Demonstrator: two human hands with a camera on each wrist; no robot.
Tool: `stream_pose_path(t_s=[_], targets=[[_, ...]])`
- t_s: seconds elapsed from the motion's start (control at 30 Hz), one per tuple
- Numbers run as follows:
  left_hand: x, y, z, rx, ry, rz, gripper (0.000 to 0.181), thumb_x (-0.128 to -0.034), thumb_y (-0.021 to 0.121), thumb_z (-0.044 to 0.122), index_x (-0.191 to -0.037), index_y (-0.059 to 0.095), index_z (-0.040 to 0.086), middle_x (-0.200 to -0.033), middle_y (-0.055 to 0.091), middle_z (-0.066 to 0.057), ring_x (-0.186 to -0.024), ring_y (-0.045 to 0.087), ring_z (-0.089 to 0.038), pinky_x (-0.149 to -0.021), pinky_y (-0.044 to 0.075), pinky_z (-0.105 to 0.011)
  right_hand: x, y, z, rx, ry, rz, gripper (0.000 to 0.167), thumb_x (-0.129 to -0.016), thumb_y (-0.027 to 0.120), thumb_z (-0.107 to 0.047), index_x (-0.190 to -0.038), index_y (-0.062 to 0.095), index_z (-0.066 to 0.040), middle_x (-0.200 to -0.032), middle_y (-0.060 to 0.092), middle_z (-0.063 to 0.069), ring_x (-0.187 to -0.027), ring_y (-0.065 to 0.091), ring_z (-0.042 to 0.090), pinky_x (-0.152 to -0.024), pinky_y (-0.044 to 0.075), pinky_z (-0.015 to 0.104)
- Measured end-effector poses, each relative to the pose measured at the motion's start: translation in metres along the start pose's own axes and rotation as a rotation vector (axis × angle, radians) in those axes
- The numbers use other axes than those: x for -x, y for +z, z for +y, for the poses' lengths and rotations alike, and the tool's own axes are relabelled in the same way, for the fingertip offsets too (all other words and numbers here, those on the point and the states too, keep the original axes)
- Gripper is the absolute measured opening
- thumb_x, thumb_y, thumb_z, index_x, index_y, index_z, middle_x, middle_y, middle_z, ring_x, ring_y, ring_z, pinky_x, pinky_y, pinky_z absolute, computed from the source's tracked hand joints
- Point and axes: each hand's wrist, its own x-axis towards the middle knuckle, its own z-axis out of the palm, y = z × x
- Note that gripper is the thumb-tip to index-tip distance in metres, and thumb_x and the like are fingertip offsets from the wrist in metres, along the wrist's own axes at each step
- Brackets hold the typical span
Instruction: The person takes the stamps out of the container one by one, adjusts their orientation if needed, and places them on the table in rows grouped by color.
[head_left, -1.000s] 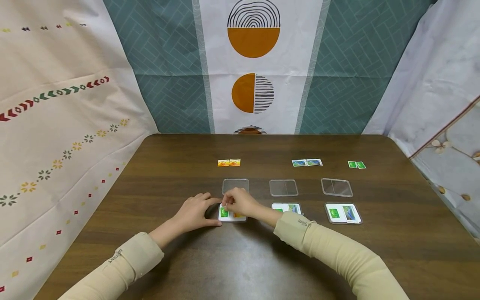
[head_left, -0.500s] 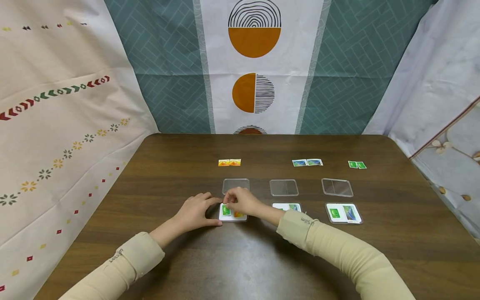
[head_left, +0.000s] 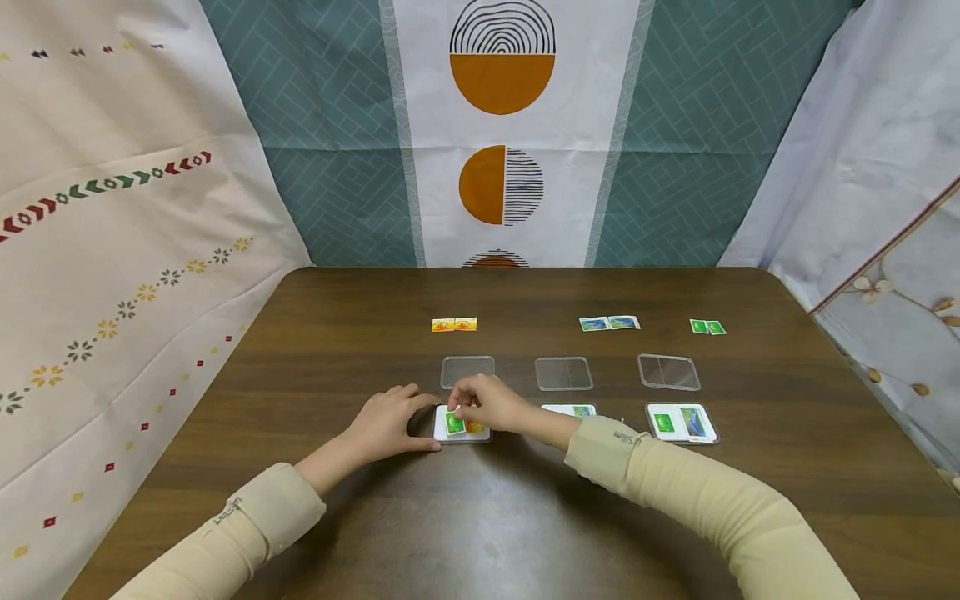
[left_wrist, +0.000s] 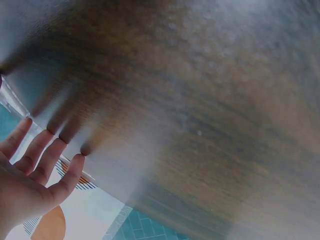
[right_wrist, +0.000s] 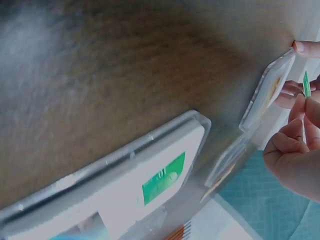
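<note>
My right hand point(head_left: 491, 404) pinches a green stamp point(head_left: 454, 423) by its upper edge, over the leftmost clear plastic case point(head_left: 441, 435) with its white insert. In the right wrist view the stamp stands edge-on between thumb and fingertip. An orange stamp point(head_left: 476, 427) lies in the right part of that case, partly covered by the hand. My left hand point(head_left: 384, 427) rests at the case's left side, index finger at the far corner and thumb at the near one. The left wrist view shows its other fingers point(left_wrist: 50, 160) extended, tips on the table.
Two more cases hold stamps: the middle one point(head_left: 558, 408), partly behind my right wrist, and the right one point(head_left: 681, 435). Behind them lie three clear lids point(head_left: 468, 372). At the back are paired orange stamps point(head_left: 454, 325), blue stamps point(head_left: 609, 323) and green stamps point(head_left: 707, 327).
My right hand has shifted slightly to the right with the green stamp, which now sits nearer the orange one. The left hand stays at the case. The view has moved a little.
</note>
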Motion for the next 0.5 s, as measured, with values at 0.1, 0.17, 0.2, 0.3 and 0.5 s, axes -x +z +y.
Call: stream_pose_path(t_s=[0.1,0.17,0.2,0.3,0.5], targets=[[0.000,0.000,0.000,0.004,-0.003,0.002,0.063,-0.0698,0.075,0.055,-0.118,0.064,0.015,-0.095,0.060,-0.001,-0.085,0.058,-0.019,-0.069,0.049,-0.040,0.002,-0.003,-0.002,0.008,-0.028,-0.008,0.004,-0.086,0.063,-0.002,-0.087,0.067,-0.003,-0.072,0.063,0.004,-0.059,0.040,0.002,-0.054,0.035,0.014],[-0.001,0.000,0.001,0.005,-0.003,0.003,0.063,-0.0699,0.075,0.055,-0.118,0.064,0.015,-0.095,0.061,-0.001,-0.086,0.058,-0.019,-0.069,0.049,-0.040,0.005,-0.004,-0.003,0.001,-0.041,-0.010,0.005,-0.086,0.063,-0.001,-0.087,0.067,-0.004,-0.070,0.062,0.004,-0.058,0.040,0.003,-0.053,0.034,0.015],[-0.001,0.000,0.001,0.004,-0.003,0.003,0.063,-0.0699,0.075,0.055,-0.118,0.064,0.015,-0.096,0.061,-0.002,-0.086,0.059,-0.020,-0.070,0.050,-0.041,0.006,-0.005,-0.003,-0.005,-0.044,-0.012,0.005,-0.086,0.063,0.000,-0.087,0.067,-0.004,-0.069,0.062,0.004,-0.057,0.039,0.004,-0.053,0.034,0.015],[-0.001,-0.001,0.001,-0.002,-0.002,0.002,0.063,-0.0698,0.075,0.055,-0.117,0.064,0.016,-0.096,0.061,-0.002,-0.086,0.059,-0.020,-0.069,0.049,-0.040,0.010,-0.006,-0.003,-0.018,-0.045,-0.020,0.004,-0.085,0.064,0.000,-0.086,0.066,-0.003,-0.067,0.060,0.004,-0.056,0.039,0.004,-0.052,0.032,0.015],[-0.002,-0.001,0.001,-0.004,-0.013,-0.014,0.063,-0.0692,0.075,0.055,-0.117,0.064,0.016,-0.096,0.061,-0.002,-0.086,0.059,-0.020,-0.070,0.049,-0.041,0.020,-0.008,-0.003,-0.026,-0.039,-0.015,0.003,-0.084,0.066,-0.004,-0.087,0.065,-0.002,-0.067,0.061,0.003,-0.055,0.038,0.002,-0.053,0.033,0.014]])
